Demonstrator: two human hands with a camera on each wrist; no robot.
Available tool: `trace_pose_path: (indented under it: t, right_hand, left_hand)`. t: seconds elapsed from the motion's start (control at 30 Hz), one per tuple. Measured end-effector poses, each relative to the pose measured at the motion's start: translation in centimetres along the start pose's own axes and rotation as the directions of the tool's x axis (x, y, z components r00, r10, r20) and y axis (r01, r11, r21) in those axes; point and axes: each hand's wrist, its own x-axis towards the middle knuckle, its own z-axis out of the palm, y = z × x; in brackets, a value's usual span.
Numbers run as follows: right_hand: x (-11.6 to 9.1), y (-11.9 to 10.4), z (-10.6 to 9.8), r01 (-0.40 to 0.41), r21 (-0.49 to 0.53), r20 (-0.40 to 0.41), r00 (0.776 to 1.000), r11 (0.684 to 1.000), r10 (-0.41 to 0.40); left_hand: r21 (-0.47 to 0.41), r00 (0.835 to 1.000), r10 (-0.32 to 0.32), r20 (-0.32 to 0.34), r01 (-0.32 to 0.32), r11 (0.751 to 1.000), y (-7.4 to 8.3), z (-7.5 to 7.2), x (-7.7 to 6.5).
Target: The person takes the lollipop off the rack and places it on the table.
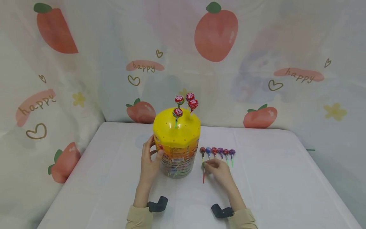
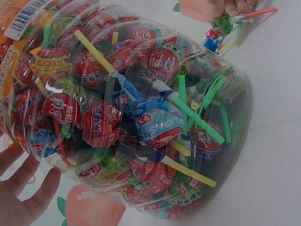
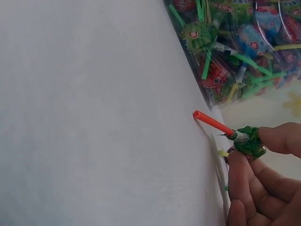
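Observation:
A clear plastic jar (image 1: 177,167) full of wrapped lollipops stands upright on the table under a yellow lid (image 1: 177,135) dotted with small holes. My left hand (image 1: 151,160) holds the jar's left side, thumb toward the front. Beside the jar on the right, my right hand (image 1: 218,170) pinches a green-wrapped lollipop (image 3: 250,143) by its head between thumb and fingers. Its red stick (image 3: 214,123) points toward me, over the white tabletop. Several red-topped lollipops (image 1: 178,113) stand up from the lid.
A row of several lollipops (image 1: 220,150) lies right of the jar, just beyond my right hand, heads facing away. The white table (image 1: 274,178) ends at a printed curtain (image 1: 177,31) behind. Dark bands with stubby black pieces (image 1: 158,204) sit at both wrists.

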Motion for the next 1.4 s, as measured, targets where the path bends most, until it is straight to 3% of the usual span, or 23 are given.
trace_pose_path:
  t: [0.27, 0.67, 1.0, 1.4]
  right_hand:
    - [0.0, -0.1, 0.5, -0.041, -0.021, -0.011, 0.999, 0.999, 0.041]
    - [0.2, 0.1, 1.0, -0.032, -0.077, -0.047, 0.999, 0.997, 0.028]
    - [0.1, 0.4, 0.4, -0.013, -0.073, -0.044, 0.999, 0.997, 0.010]
    - [0.0, -0.1, -0.8, 0.031, -0.153, -0.079, 0.996, 0.988, -0.043]
  left_hand:
    - [0.015, 1.000, 0.004, 0.007, -0.004, 1.000, -0.2, 0.0, 0.0]
    - [0.014, 1.000, 0.017, 0.006, -0.017, 1.000, -0.3, 0.0, 0.1]
    - [0.018, 1.000, 0.009, 0.000, -0.009, 1.000, -0.2, 0.0, 0.0]
    - [0.006, 1.000, -0.006, 0.003, 0.006, 1.000, -0.2, 0.0, -0.1]
